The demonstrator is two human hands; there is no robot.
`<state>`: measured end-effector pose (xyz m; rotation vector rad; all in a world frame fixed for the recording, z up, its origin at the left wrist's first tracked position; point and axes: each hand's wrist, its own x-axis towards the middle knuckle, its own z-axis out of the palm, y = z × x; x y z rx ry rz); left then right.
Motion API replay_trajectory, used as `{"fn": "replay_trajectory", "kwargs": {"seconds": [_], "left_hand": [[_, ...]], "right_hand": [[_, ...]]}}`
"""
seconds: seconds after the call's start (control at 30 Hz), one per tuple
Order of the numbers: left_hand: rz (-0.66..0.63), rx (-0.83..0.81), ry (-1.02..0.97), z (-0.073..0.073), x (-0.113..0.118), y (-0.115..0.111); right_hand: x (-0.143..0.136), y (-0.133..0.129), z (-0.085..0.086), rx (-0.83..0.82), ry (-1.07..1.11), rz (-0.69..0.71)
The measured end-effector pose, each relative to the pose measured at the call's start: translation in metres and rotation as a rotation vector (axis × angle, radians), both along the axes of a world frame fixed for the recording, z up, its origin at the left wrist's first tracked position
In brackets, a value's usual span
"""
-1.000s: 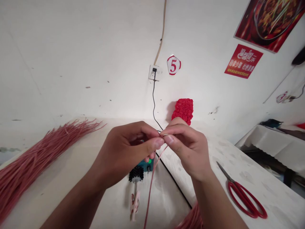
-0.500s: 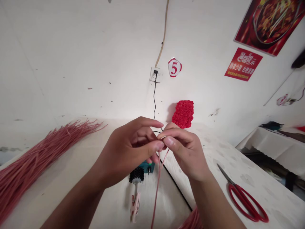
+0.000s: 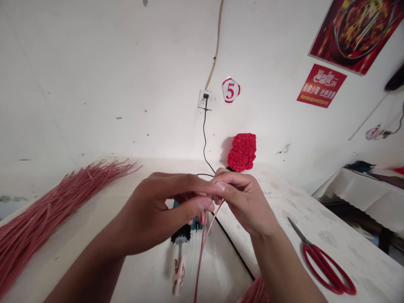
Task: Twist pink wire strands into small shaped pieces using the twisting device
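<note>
My left hand (image 3: pixel 170 210) and my right hand (image 3: pixel 243 200) meet at the fingertips above the table. Between thumb and forefinger my right hand pinches a pink cord (image 3: pixel 202 248), whose two strands hang down below the fingers. My left hand's fingers are drawn together against the right fingertips, with one strand passing just under its thumb. The upper end of the cord is covered by the fingers. Behind and below the left hand sits a small teal device (image 3: pixel 196 225) with a black bristled roller (image 3: pixel 181 234), partly hidden. A pink clip (image 3: pixel 178 275) is on its shaft.
A large bundle of pink strands (image 3: pixel 63 206) lies on the left; another bundle (image 3: pixel 255 292) shows at the bottom. Red-handled scissors (image 3: pixel 325 267) rest at the right. A red textured block (image 3: pixel 242 152) stands by the wall. A black cable (image 3: pixel 232 242) crosses the table (image 3: pixel 151 277).
My left hand has lowered and flattened, its forefinger moving across to the right fingertips. The hanging strands have swung slightly left. My right hand stays nearly in place.
</note>
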<state>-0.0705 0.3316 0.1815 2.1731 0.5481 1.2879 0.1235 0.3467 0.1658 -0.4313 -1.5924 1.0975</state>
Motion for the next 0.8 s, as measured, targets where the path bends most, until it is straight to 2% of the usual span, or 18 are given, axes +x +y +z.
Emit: {"fn": "replay_trajectory", "kwargs": {"seconds": [0.1, 0.23, 0.63, 0.8], "left_hand": [[-0.064, -0.06, -0.052, -0.0014, -0.0011, 0.0024], [-0.031, -0.047, 0.007, -0.0036, -0.0013, 0.0038], [0.094, 0.1, -0.087, -0.0054, 0.0069, 0.0034], [0.186, 0.186, -0.047, -0.0051, 0.0064, 0.0014]], "right_hand": [[-0.0027, -0.0028, 0.0017, -0.019, 0.01, 0.069], [-0.0056, -0.0061, 0.0034, -0.059, 0.033, 0.196], [-0.0046, -0.0029, 0.0007, -0.089, 0.018, 0.122], [-0.0029, -0.0013, -0.0011, -0.098, 0.031, 0.065]]}}
